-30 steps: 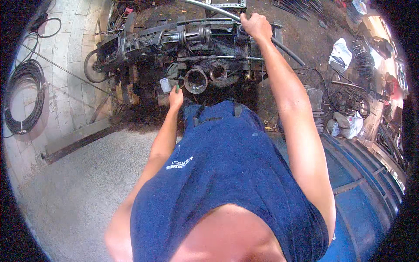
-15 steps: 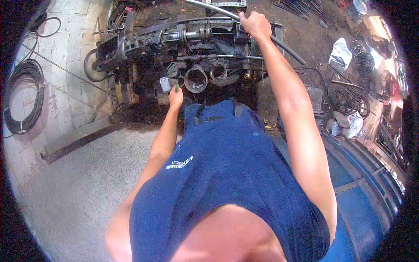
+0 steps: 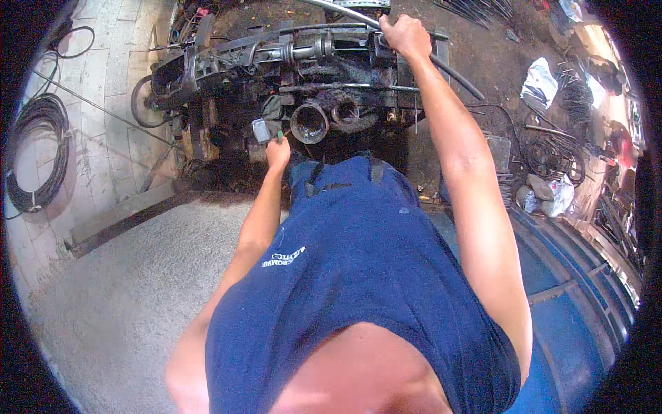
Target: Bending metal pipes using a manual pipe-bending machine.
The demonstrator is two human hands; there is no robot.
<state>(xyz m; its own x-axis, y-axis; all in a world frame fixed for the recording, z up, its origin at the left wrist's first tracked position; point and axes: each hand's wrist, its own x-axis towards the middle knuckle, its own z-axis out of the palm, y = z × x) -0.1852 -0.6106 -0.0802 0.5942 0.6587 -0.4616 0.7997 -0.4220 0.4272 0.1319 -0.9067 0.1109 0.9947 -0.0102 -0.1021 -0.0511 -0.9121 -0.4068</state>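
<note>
My right hand (image 3: 407, 37) is closed around a long grey bar or tube (image 3: 455, 74), which slants across the far side of a dark, greasy machine (image 3: 234, 65). The bar's upper-left end runs out of the picture. Lower down, at the near side of the machine, my left hand (image 3: 278, 152) is closed on a small green-handled tool (image 3: 280, 136); what kind it is I cannot make out. Beside it is a pale grey rectangular piece (image 3: 260, 130); whether it joins the handle is unclear. Two round metal cups (image 3: 309, 124) sit just right of that hand.
A coil of black cable (image 3: 62, 114) hangs against the white boarded surface on the left. Thin rods, wires and white bags (image 3: 538, 84) lie on the dirty floor at right. A large blue ribbed metal thing (image 3: 572, 310) is close on my right, and a grey surface (image 3: 138, 290) on my left.
Almost nothing differs. My right hand and the bar appear slightly farther right, while the green-handled tool and pale piece sit a touch higher in view. Both hands keep their grip.
</note>
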